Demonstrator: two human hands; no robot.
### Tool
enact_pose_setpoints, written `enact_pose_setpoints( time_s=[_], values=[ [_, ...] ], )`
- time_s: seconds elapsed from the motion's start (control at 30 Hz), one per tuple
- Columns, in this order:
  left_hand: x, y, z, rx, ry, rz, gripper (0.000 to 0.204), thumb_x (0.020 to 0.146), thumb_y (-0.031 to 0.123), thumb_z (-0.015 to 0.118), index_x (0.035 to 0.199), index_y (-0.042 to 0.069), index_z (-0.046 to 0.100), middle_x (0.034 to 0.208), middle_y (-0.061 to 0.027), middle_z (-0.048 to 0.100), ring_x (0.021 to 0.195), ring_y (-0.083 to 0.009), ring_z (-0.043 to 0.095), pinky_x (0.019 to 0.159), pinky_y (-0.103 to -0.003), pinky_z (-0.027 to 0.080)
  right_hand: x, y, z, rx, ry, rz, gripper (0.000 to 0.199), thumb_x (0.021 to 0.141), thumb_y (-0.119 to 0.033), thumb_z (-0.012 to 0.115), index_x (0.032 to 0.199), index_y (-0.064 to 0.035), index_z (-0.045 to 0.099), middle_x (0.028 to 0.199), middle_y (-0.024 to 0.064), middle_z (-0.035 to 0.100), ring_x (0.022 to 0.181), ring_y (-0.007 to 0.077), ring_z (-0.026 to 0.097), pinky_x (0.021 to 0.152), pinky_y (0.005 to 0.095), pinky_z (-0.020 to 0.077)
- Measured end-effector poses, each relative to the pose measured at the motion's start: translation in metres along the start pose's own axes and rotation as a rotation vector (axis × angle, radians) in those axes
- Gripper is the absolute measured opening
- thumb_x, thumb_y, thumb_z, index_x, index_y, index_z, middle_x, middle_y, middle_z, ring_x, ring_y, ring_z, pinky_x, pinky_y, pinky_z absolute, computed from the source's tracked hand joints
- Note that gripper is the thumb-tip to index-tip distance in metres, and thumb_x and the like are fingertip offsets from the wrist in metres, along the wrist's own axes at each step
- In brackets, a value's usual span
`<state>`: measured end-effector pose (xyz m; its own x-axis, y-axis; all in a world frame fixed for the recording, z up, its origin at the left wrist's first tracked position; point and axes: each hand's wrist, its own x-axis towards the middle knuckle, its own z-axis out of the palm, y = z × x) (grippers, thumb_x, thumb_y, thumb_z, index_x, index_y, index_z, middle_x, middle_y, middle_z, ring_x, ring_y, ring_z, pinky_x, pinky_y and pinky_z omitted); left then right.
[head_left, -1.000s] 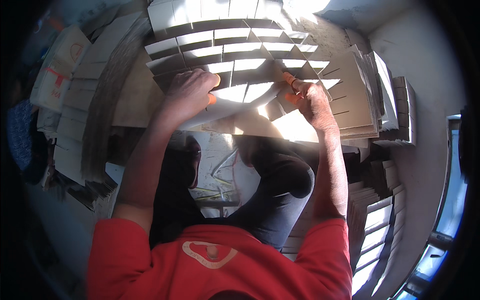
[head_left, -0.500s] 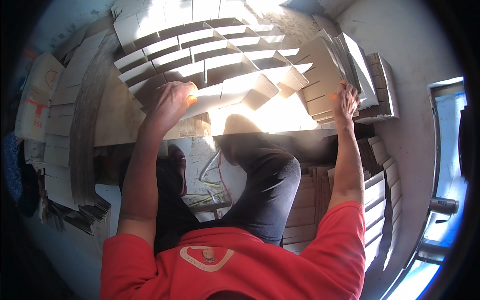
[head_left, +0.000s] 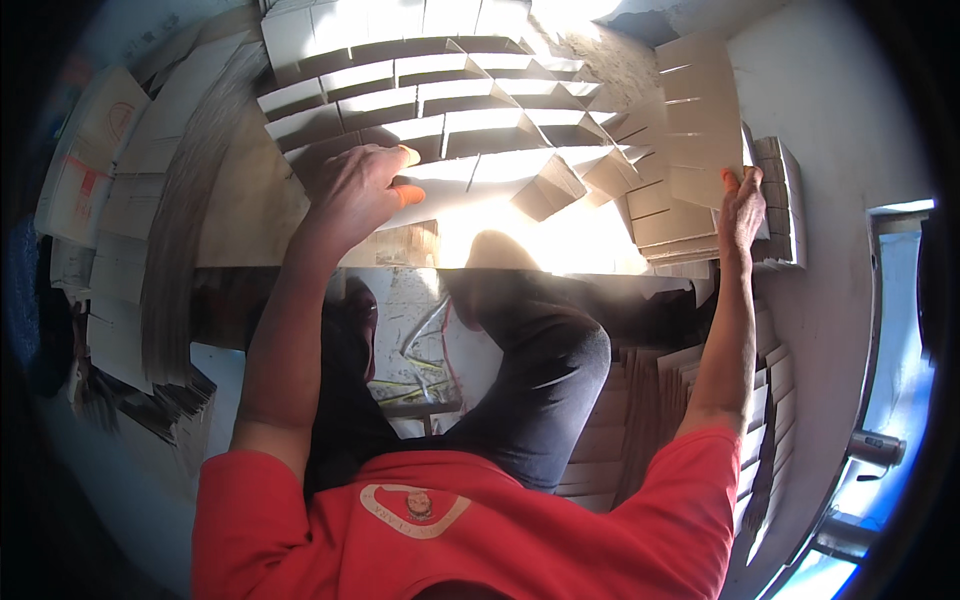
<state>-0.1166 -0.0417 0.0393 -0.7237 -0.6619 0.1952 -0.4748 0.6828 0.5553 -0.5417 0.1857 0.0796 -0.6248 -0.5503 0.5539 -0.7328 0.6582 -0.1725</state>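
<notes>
On the work surface before me stands a cardboard divider grid (head_left: 485,132) of interlocked slotted strips, with sunlight across it. My left hand (head_left: 362,190) is at its near left side, thumb and forefinger on either side of the front strip, a gap showing between their tips. Orange covers sit on those fingertips. On the right, my right hand (head_left: 742,205) pinches the lower right edge of an upright slotted cardboard sheet (head_left: 700,125), its fingertips covered in orange too. Behind and below this sheet leans a stack of slotted cardboard sheets (head_left: 652,212).
Another cardboard stack (head_left: 785,200) stands against the right wall. Tall piles of cardboard (head_left: 180,215) and a pale box with red markings (head_left: 90,165) line the left side. More cardboard (head_left: 605,420) lies low beside my right knee. Yellow strips (head_left: 425,380) litter the floor.
My right hand has moved up and right, drawing a slotted sheet off the stack. The left hand stays at the grid, its thumb and forefinger a little wider apart. The whole view has shifted slightly.
</notes>
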Motion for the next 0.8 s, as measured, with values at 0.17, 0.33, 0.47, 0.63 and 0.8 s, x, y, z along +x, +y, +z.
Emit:
enact_pose_setpoints(
  time_s=[0.17,0.33,0.47,0.63,0.8],
  values=[
    [-0.002,0.0,-0.004,0.018,-0.066,-0.052,0.026,0.075,0.014,0.069,0.098,0.002,0.066,0.09,-0.0162,0.066,0.089,-0.0344,0.06,0.081,-0.041,0.047,-0.012,-0.121,-0.055,0.467,0.119,-0.132,0.029,0.091,-0.023,0.062,0.116,-0.01,0.058,0.085,0.0118,0.067,0.059,0.0122,0.059,0.045,0.0263,0.0463],
    [0.001,-0.018,0.01,-0.041,-0.076,0.031,0.017,0.076,0.009,0.065,0.091,0.001,0.065,0.083,-0.0179,0.064,0.08,-0.0358,0.061,0.076,-0.042,0.047,-0.028,-0.197,-0.079,0.769,-0.205,-0.136,0.044,0.088,-0.014,0.065,0.131,-0.0121,0.054,0.085,0.0033,0.068,0.055,0.0031,0.053,0.042,0.0204,0.0422],
    [0.002,-0.02,0.014,-0.036,-0.039,0.101,0.012,0.076,0.007,0.062,0.085,0.0,0.063,0.078,-0.0189,0.062,0.077,-0.0376,0.059,0.071,-0.043,0.046,-0.032,-0.212,-0.061,0.755,-0.27,-0.287,0.043,0.087,-0.009,0.065,0.129,-0.0129,0.056,0.085,0.0043,0.07,0.051,0.0029,0.053,0.045,0.0194,0.0431],
    [0.002,-0.021,0.016,-0.03,0.008,0.159,0.011,0.074,0.005,0.063,0.074,0.0,0.053,0.071,-0.0212,0.055,0.071,-0.0403,0.056,0.064,-0.045,0.044,-0.033,-0.221,-0.037,0.789,-0.331,-0.347,0.046,0.087,-0.008,0.065,0.131,-0.0125,0.054,0.087,0.0056,0.071,0.048,0.004,0.053,0.043,0.0219,0.0441],
    [0.0,-0.023,0.021,-0.054,0.105,0.217,0.026,0.071,0.001,0.065,0.061,0.002,0.041,0.062,-0.0235,0.048,0.063,-0.0412,0.053,0.056,-0.047,0.041,-0.03,-0.233,-0.035,0.788,-0.446,-0.278,0.046,0.087,-0.008,0.065,0.132,-0.0098,0.052,0.084,0.0062,0.07,0.047,0.0046,0.052,0.039,0.0219,0.0413]
  ],
)
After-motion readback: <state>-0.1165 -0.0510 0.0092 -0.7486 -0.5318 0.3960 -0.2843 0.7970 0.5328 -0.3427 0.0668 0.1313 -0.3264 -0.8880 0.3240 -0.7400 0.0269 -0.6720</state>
